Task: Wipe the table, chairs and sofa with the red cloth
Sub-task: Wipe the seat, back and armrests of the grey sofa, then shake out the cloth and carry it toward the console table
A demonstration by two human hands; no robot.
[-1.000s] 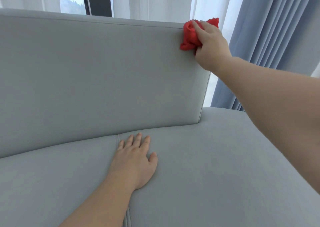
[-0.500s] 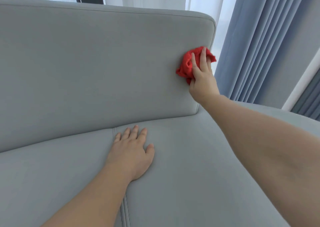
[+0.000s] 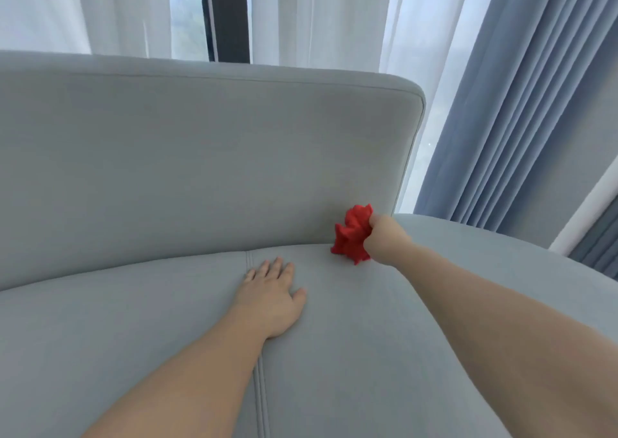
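A light grey sofa fills the view, with its backrest point(image 3: 200, 156) upright and its seat cushion point(image 3: 384, 337) below. My right hand point(image 3: 384, 233) grips the bunched red cloth point(image 3: 352, 235) and presses it against the bottom right of the backrest, where it meets the seat. My left hand point(image 3: 271, 300) lies flat on the seat with fingers spread, beside a vertical seam, to the left of the cloth. Most of my right hand's fingers are hidden in the cloth.
Behind the sofa hang white sheer curtains point(image 3: 317, 16) over a window with a dark frame point(image 3: 229, 13). Blue-grey drapes point(image 3: 521, 110) hang at the right, beyond the backrest's end. The seat cushion curves away to the right.
My right hand has carried the red cloth down the right end of the backrest, from the top corner to the crease at the seat. My left hand has stayed flat on the seat.
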